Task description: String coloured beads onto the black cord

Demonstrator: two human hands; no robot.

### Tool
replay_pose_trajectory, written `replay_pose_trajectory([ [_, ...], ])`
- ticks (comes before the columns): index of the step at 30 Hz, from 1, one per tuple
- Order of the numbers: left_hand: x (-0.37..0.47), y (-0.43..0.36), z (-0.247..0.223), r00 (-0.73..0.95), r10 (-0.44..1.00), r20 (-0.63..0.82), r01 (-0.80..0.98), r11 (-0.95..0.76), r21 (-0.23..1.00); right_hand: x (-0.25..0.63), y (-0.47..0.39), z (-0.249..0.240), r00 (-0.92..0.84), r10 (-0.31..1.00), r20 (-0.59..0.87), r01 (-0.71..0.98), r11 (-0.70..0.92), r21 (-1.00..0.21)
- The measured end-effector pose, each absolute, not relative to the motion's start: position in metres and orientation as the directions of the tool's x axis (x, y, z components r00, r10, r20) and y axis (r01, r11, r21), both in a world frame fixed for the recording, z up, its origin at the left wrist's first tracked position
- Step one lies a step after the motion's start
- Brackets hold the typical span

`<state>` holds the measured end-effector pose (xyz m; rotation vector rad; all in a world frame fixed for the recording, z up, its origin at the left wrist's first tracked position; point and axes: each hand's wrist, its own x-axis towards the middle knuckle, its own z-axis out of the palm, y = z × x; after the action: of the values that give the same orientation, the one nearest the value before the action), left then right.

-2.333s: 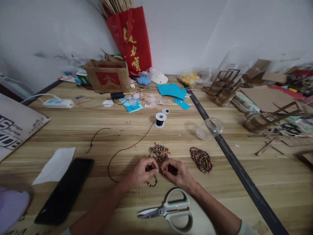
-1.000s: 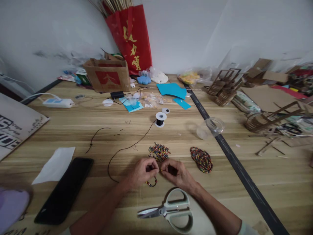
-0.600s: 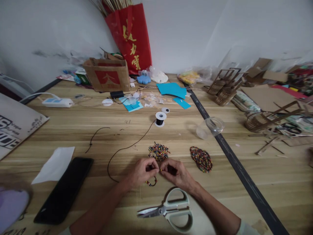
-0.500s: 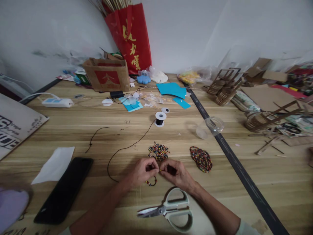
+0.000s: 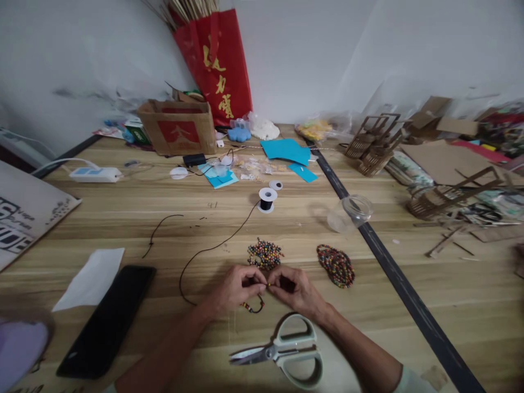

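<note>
Both hands meet at a small yellow bead (image 5: 268,285), near loose beads (image 5: 265,254).
Left hand (image 5: 241,285) pinches black cord (image 5: 221,244); right hand (image 5: 295,287) pinches bead; scissors (image 5: 282,352) lie nearer the wearer.

Green-handled metal scissors (image 5: 281,352) nearest me, loose multicoloured beads (image 5: 265,254) beyond, black-and-white thread spool (image 5: 267,200) farther back.

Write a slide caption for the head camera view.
Two bare hands pinch a tiny yellow bead above silver-bladed scissors with pale green handles.
</note>
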<state>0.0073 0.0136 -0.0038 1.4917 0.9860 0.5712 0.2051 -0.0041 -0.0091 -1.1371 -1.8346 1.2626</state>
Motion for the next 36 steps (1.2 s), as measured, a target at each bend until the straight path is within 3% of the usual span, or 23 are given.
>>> replay_pose_trajectory([
  [17, 0.0071, 0.0149, -0.0043, 0.536, 0.822, -0.194, 0.208, 0.094, 0.974, 0.2065, -0.0018, -0.0124, -0.442, 0.889, 0.119, 0.274, 0.261, -0.926],
  [27, 0.0086, 0.0139, -0.0029, 0.531, 0.821, -0.209, 0.197, 0.120, 0.973, 0.2071, -0.0027, -0.0133, -0.434, 0.898, 0.070, 0.264, 0.201, -0.943],
  [36, 0.0089, 0.0133, -0.0002, 0.545, 0.809, -0.220, 0.179, 0.144, 0.973, 0.2089, -0.0017, -0.0128, -0.486, 0.857, 0.172, 0.293, 0.345, -0.892],
])
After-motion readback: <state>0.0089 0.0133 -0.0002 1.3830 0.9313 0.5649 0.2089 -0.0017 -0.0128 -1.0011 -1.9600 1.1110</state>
